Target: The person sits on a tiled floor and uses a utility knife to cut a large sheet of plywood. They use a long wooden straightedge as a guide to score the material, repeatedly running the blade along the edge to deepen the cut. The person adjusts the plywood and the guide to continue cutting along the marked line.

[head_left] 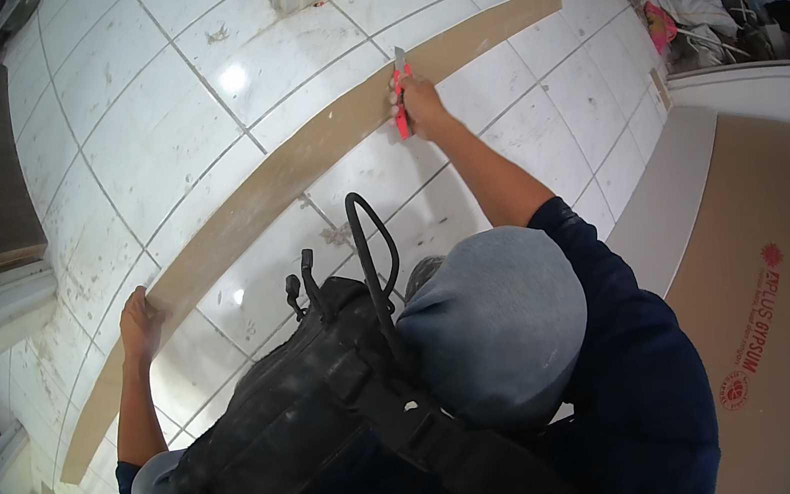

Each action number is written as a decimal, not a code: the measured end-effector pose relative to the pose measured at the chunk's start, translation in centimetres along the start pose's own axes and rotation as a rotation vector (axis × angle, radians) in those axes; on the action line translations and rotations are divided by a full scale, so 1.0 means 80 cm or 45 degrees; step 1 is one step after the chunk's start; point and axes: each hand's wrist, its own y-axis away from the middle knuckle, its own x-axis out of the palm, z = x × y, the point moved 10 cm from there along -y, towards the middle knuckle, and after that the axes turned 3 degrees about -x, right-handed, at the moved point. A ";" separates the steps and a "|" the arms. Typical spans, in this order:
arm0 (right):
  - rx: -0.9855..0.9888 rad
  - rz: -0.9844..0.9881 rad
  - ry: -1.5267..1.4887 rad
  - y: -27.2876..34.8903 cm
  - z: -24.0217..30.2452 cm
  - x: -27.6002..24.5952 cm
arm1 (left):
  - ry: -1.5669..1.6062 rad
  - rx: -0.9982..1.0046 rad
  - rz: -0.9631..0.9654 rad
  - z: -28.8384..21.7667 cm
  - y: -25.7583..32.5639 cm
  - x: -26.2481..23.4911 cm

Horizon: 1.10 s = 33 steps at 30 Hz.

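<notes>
1. Head view: the person crouches over a white tiled floor (144, 110), with a long, narrow brown strip of board (303, 169) lying across it from lower left to upper right.
2. The right hand (417, 102) is closed in a fist around a red utility knife (400, 95); the knife's grey blade end points away from the person and lies on the strip near its upper end.
3. The left hand (138, 323) rests on the strip's lower part, its fingers laid over the edge of the board; how far it is curled cannot be told from this angle.
4. The two hands are well apart along the strip, with bare board between them.
5. A black bag (287, 414) with a looped handle hangs at the person's front, between the two forearms, and hides part of the floor below the strip.
6. A grey-clad knee (497, 324) sits just right of the bag, under the right arm's dark blue sleeve.
7. To the right lies a large brown sheet of plasterboard (775, 295) with red printing, well apart from the strip.
</notes>
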 end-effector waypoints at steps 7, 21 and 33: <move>0.116 0.037 -0.137 0.022 -0.050 0.036 | 0.042 -0.065 0.082 0.001 -0.006 -0.002; 0.008 0.121 0.209 0.056 -0.107 0.112 | 0.104 -0.071 0.110 0.010 -0.005 0.003; -0.334 -0.285 0.201 0.020 -0.054 0.014 | -0.131 0.165 -0.190 0.062 0.005 0.024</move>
